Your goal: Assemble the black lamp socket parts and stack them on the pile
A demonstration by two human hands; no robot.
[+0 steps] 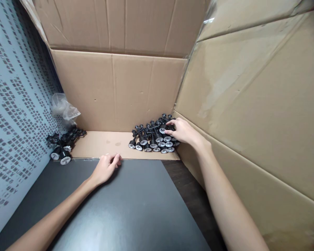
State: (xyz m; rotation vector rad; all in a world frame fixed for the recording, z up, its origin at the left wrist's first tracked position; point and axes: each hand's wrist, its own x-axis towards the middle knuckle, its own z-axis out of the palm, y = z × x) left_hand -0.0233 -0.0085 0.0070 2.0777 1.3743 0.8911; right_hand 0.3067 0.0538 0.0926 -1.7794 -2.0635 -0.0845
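Observation:
Several black parts with round white ends lie piled [153, 143] on a cardboard strip at the back right. At the pile's upper right, my right hand [181, 130] has its thumb and fingers around the sides of one black part [162, 129]. My left hand [108, 166] rests near the back edge of the dark grey mat [131, 198], its fingers curled together; whatever they may hold is too small to make out. A smaller group of similar black parts [65, 156] lies at the left.
Tall cardboard panels stand at the back [146, 83] and right [251, 97]. A printed light-blue sheet [18, 104] rises on the left. A clear plastic bag [64, 107] lies above the left group. Dark wood [188, 188] shows right of the mat.

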